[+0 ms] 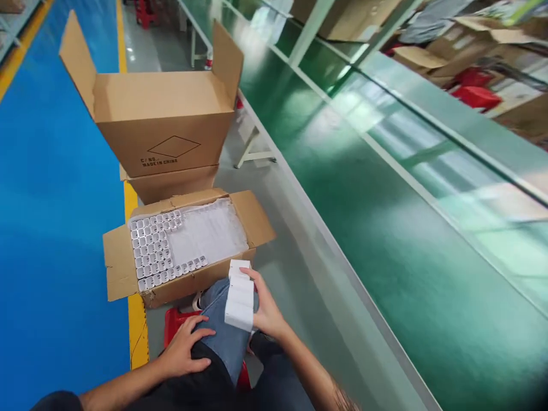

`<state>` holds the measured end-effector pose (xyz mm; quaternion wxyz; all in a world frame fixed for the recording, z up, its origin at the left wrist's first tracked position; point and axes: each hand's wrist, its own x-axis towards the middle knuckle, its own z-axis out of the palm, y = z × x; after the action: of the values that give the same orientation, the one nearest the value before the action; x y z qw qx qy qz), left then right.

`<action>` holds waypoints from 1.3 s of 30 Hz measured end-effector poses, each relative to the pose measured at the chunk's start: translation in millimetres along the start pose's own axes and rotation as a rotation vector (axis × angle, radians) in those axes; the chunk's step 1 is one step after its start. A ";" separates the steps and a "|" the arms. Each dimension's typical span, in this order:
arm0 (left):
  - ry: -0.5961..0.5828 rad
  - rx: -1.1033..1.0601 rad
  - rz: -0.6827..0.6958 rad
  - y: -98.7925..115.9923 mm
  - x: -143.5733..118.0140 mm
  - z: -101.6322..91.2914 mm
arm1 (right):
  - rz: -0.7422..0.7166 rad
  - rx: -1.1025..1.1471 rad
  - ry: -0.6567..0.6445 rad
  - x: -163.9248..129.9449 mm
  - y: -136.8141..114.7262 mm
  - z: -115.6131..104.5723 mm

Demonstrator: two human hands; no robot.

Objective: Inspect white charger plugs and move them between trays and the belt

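Right hand [266, 308] pinching a row of white boxes [240, 299] at lower centre, left hand [185, 348] spread on my leg [231, 342], I judge the open carton [188, 283], left of centre, partly filled: white pieces [149, 251] occupy its left and lower edges, white sheet [209, 228] showing elsewhere.

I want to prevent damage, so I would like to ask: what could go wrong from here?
The white pieces could slip apart and drop, since only the right grip holds them. In the open carton, the small containers border a flat whitish surface, so a bump might tip some at the edge. The carton's right flap sticks outward and seems close to the held pieces; it might brush them.
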<state>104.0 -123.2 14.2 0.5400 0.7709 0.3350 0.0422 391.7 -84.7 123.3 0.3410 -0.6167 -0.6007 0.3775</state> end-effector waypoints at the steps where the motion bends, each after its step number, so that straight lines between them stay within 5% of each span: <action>1: -0.002 -0.015 -0.014 0.1 0.8 0.7 | 0.018 -0.031 -0.055 9.9 14.9 10.6; 6: -0.011 -0.083 -0.079 3.5 6.0 0.2 | 0.159 -0.314 -0.161 75.1 54.9 71.5; 13: -0.009 -0.138 -0.144 14.9 11.4 -12.0 | 0.411 -0.492 -0.112 178.3 53.2 163.0; 20: 0.008 -0.087 -0.147 18.4 6.8 -16.0 | 0.618 -0.535 -0.189 180.6 58.9 221.2; 25: 0.133 0.045 -0.116 0.7 23.3 -35.7 | 0.595 -0.459 -0.265 169.4 68.5 219.1; 32: 0.524 0.393 -0.389 -88.6 118.6 -114.7 | 0.486 -0.334 -0.240 161.7 90.2 170.1; 39: 0.406 0.604 -0.376 -121.8 139.6 -119.3 | 0.547 -0.305 -0.129 149.2 114.9 148.4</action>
<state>103.4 74.7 -82.8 0.2107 0.7962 0.5672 -0.0060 316.3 54.2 -57.0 0.0918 -0.7741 -0.4826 0.3992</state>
